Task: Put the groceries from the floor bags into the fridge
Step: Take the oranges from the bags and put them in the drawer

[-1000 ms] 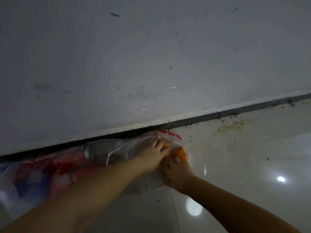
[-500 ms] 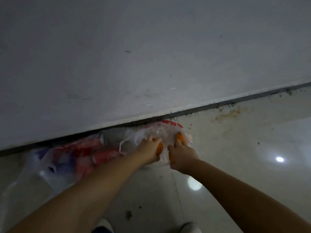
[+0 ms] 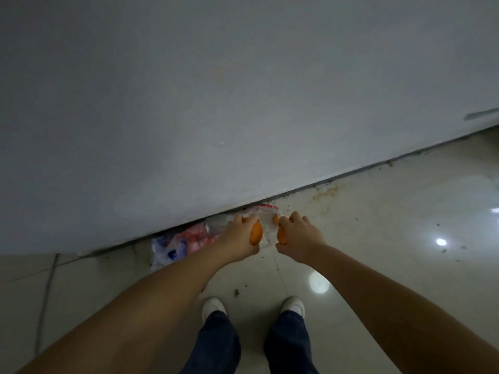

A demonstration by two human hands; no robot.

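Down at the foot of the grey panel (image 3: pixel 243 103), my left hand (image 3: pixel 239 234) has its fingers curled round an orange fruit (image 3: pixel 256 234), which shows between palm and fingertips. My right hand (image 3: pixel 298 234) does the same with a second orange fruit (image 3: pixel 282 236), the thumb side wrapped over it; a further bit of orange (image 3: pixel 276 219) peeks out just above that hand, and I cannot tell whether it is part of the same fruit or another one. Both hands sit close together, knuckles toward the panel, with a thin strip of clear plastic bag (image 3: pixel 266 228) showing between them.

That bag lies on the tiled floor (image 3: pixel 378 252) tight against the bottom edge of the panel, its red-printed top (image 3: pixel 266 207) tucked right at the gap. To the left of my left hand, also along the panel's base, sits a second plastic bag (image 3: pixel 172 247) with red and blue packaging inside; what the packages are I cannot make out in this dim light.

Away from the panel, nearest to me, I see dark trouser legs (image 3: pixel 216 341) and two white shoes (image 3: pixel 213 306) standing on the tiles.
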